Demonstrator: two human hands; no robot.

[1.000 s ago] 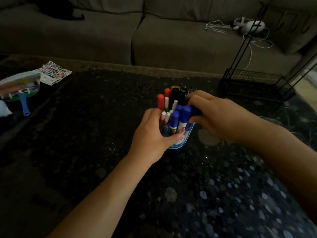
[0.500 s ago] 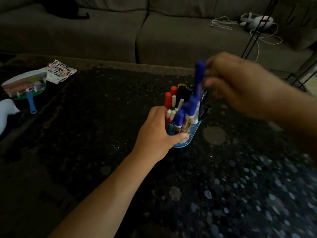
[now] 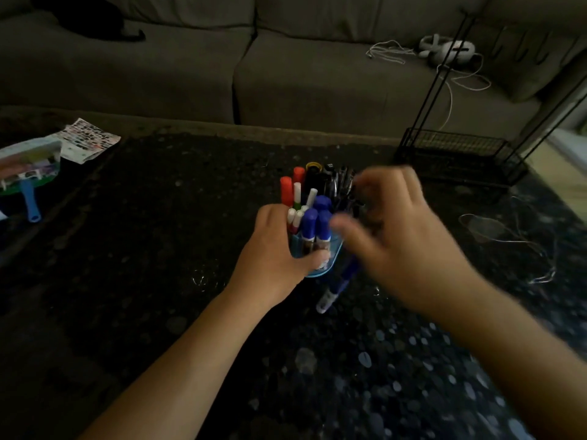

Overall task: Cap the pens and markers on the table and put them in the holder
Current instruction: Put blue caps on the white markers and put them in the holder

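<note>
A blue marker (image 3: 337, 285) shows slanted just beside the near right side of the holder (image 3: 319, 273). Its long axis runs from under the right hand (image 3: 400, 242) toward the camera, pale end nearest, so that hand is much the nearer one. The hand is blurred, fingers loosely curled; whether its grip has the marker's upper end I cannot tell. The left hand (image 3: 276, 252) wraps the holder, thumb across its front, on the tabletop (image 3: 158, 249). The capped markers (image 3: 309, 223) crowd the holder — little gap is left, likely the obstacle. A wire rack (image 3: 454, 154) and loose cable (image 3: 524, 239) sit well apart on the right
</note>
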